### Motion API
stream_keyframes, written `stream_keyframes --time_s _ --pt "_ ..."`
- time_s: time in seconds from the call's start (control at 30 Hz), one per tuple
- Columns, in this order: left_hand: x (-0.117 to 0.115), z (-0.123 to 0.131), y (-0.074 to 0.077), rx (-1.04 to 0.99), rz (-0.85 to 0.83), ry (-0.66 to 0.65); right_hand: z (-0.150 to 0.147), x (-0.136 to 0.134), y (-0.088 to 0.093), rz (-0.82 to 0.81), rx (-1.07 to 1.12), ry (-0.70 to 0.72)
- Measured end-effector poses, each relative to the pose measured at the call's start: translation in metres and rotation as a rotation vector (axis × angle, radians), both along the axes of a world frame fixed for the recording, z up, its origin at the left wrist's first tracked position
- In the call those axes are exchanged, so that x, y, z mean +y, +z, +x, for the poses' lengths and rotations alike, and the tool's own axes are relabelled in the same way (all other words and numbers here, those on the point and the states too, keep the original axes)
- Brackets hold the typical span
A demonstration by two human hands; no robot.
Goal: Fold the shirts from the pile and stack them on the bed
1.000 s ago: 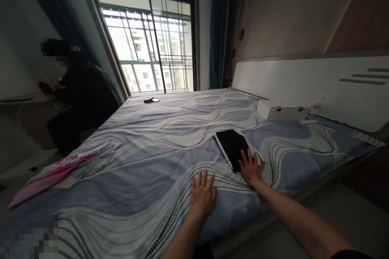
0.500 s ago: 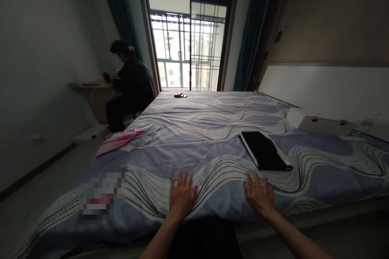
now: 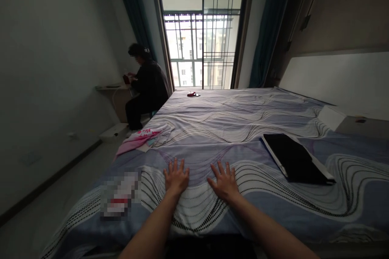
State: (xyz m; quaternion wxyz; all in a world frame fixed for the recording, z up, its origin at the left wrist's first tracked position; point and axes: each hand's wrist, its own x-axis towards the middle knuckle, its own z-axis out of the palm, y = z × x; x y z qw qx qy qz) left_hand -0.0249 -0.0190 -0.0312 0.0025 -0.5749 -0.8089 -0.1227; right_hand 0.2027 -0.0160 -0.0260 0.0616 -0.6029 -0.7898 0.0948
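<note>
My left hand [image 3: 176, 176] lies flat on the patterned bedsheet [image 3: 194, 202], palm down with its fingers spread. To its right, my right hand [image 3: 225, 181] also rests palm down on the sheet, fingers apart. Neither holds anything. A black folded item with a pale edge [image 3: 294, 158], its kind unclear, lies on the bed to the right of my right hand. Left of my left hand is a blurred-out object [image 3: 123, 194] with red and white on it. Beyond that, a pink and white cloth [image 3: 141, 139] lies at the bed's left edge.
A person in dark clothes [image 3: 148, 81] sits at a small wall table [image 3: 111, 88], handling a dark red object. A small red and dark item [image 3: 193, 94] lies at the bed's far end. White boxes stand on the floor [image 3: 114, 131] and the bed's right side [image 3: 343, 119].
Both hands have slid forward over the sheet, and the right hand has come closer to the left. The view has turned slightly to the left.
</note>
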Motion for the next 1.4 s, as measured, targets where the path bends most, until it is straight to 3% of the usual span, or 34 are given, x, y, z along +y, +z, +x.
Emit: stream_keyframes --time_s 0.2,0.3,0.4,0.57,0.73,0.83,0.93,1.07,1.2,1.3,1.37,1.4 --pt "0.066 -0.073 0.005 -0.02 0.003 0.227 -0.007 0.024 -0.004 0.015 0.002 -0.003" --pt "0.098 -0.096 0.008 0.019 0.139 0.315 -0.01 0.032 -0.008 0.045 0.03 -0.002" --pt "0.122 -0.108 0.016 0.113 0.309 0.306 -0.014 0.039 -0.011 0.068 0.041 -0.005" --pt "0.153 -0.122 0.024 0.178 0.394 0.321 -0.014 0.042 -0.01 0.093 0.07 -0.013" --pt "0.183 -0.145 0.01 0.139 0.384 0.412 -0.012 0.039 0.0 0.071 0.138 0.01" --pt "0.189 -0.153 0.006 0.109 0.39 0.448 -0.011 0.038 0.004 0.058 0.15 0.007" --pt "0.18 -0.147 0.013 0.138 0.452 0.406 -0.011 0.038 0.006 0.056 0.128 0.009" --pt "0.153 -0.105 0.032 0.144 0.524 0.21 -0.014 0.039 0.004 0.058 0.12 0.004" --pt "0.1 -0.019 0.035 0.046 0.476 -0.064 -0.016 0.04 -0.003 0.072 0.104 -0.031" --pt "0.044 0.05 0.018 -0.024 0.488 -0.505 -0.011 0.04 -0.009 0.094 0.125 -0.015" --pt "0.006 0.079 0.004 -0.054 0.452 -0.924 -0.004 0.04 -0.012 0.113 0.137 0.047" --pt "-0.009 0.087 -0.002 -0.071 0.419 -1.073 0.0 0.039 -0.013 0.121 0.146 0.079"
